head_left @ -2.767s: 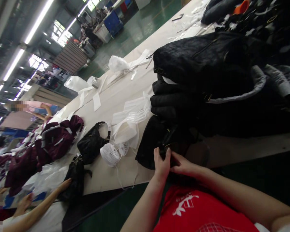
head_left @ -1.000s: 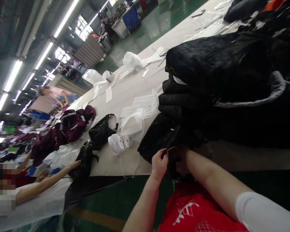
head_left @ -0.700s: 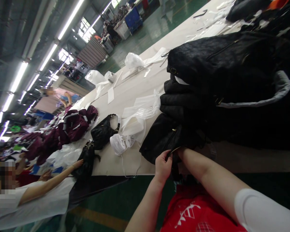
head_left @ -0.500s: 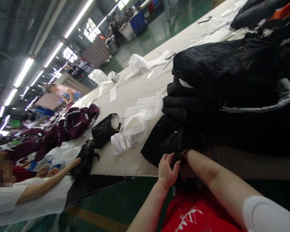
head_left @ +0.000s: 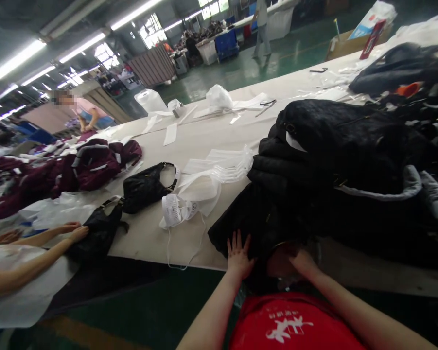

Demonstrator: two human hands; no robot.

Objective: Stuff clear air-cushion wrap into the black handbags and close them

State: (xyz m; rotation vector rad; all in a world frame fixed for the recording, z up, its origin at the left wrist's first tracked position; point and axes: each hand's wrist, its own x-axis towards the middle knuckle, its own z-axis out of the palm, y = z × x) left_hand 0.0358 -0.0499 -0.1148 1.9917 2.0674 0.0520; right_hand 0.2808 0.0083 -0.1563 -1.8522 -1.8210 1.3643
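Observation:
In the head view a black handbag [head_left: 236, 216] lies at the table's near edge with its mouth facing me. My left hand [head_left: 239, 255] rests flat on its side, fingers spread. My right hand [head_left: 303, 262] is at the mouth, where a brownish inside shows; its fingertips are dark and blurred, so their grip is unclear. Behind this bag several more black bags [head_left: 335, 131] are piled up, one with a handle wrapped in grey-white material [head_left: 382, 195].
Left of the bag are a small white fan [head_left: 172, 210] with a cord, white sheets [head_left: 219, 170] and another black bag [head_left: 142, 187]. A co-worker's hands [head_left: 78, 233] touch a black bag at the left. Maroon bags [head_left: 98, 167] lie beyond. White rolls [head_left: 150, 101] stand along the far edge.
My right hand has drawn back partly out of the bag's mouth, which now shows wider. My left hand has flattened and spread on the bag's side. The view has shifted.

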